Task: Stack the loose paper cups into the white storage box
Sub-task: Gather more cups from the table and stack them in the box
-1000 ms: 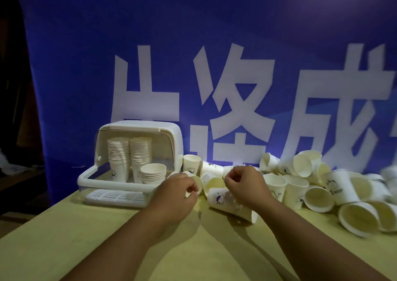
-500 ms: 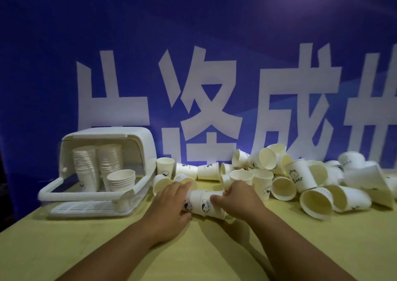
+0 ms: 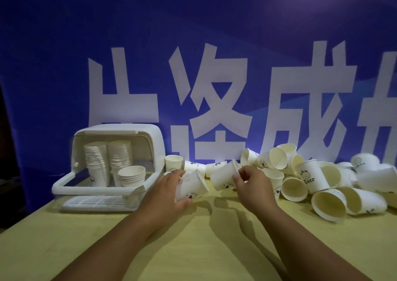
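Note:
My left hand [image 3: 166, 191] grips a white paper cup [image 3: 192, 186] just above the table, its mouth tilted up to the right. My right hand [image 3: 252, 185] pinches the rim of a second paper cup [image 3: 223, 177], its base pointing left toward the first. The white storage box [image 3: 150, 149] stands open at the left, holding two tall cup stacks [image 3: 107, 162] and a short stack [image 3: 131, 175]. A heap of loose cups [image 3: 322, 179] lies on its side to the right of my hands.
The yellow-green table [image 3: 193, 237] ends at its left edge beside the box. The box's ribbed flap [image 3: 94, 202] lies flat on the table in front of it. A blue banner with large white characters [image 3: 214, 87] hangs right behind the cups.
Both hands have lifted one cup each off the table and pulled them apart; half a second ago those cups lay together under my hands. The view has shifted slightly left.

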A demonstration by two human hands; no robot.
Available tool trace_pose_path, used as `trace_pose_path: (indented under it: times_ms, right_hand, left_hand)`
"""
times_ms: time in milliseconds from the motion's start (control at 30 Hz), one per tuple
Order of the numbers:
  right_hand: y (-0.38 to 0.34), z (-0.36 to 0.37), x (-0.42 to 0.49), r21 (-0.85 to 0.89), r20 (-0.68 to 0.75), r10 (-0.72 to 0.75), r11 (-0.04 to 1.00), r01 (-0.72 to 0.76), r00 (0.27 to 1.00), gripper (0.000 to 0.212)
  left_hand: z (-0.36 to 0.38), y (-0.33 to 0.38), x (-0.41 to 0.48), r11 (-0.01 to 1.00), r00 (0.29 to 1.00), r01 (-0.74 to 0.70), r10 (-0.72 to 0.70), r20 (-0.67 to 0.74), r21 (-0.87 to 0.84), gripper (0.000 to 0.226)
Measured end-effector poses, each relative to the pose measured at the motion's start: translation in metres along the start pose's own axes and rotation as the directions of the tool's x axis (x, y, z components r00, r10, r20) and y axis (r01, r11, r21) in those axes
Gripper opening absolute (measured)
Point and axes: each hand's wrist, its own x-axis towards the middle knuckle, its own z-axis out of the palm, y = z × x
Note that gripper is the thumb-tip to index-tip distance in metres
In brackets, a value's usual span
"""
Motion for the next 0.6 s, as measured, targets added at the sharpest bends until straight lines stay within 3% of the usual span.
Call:
trace_pose_path:
  times_ms: [200,367,600]
  right_hand:
    - [-0.028,0.018,0.001,0.179,0.005,-0.089,0.980,0.087,0.996,0.005]
    - [-0.069,0.047,0.014,0.238,0.023,-0.194,0.954,0.183,0.981,0.009]
    - [-0.123,0.110,0.026,0.332,0.049,-0.230,0.922,0.201,0.972,0.001]
  left_hand:
    - [-0.031,-0.004,0.001,0.986,0.985,-0.022,-0.008,-0.173,-0.167,0.089]
    - [-0.057,-0.019,0.003,0.971,0.921,-0.041,-0.055,-0.386,-0.236,0.092]
    - [-0.073,-0.056,0.014,0.946,0.826,0.102,-0.252,-0.505,-0.307,0.085]
